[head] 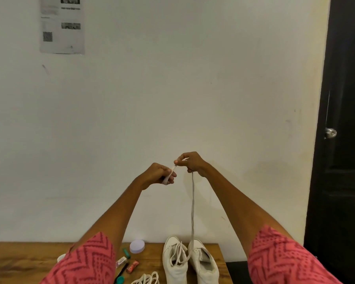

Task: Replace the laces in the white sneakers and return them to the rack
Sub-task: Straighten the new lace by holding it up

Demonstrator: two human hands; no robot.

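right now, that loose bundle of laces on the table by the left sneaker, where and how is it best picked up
Judging by its pose, take the loose lace bundle across the middle of its coils, from above. It lies flat on the table in overlapping loops, so a pinch there should gather several strands at once; one end would likely just trail the rest. The frame's edge cuts it off.

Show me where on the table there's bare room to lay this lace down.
Bare wood lies at the table's left, beyond the left sleeve. A thin strip runs between the right sneaker and the table's right edge. The middle is crowded: round lid, green lighter, red wrapper, loose lace.
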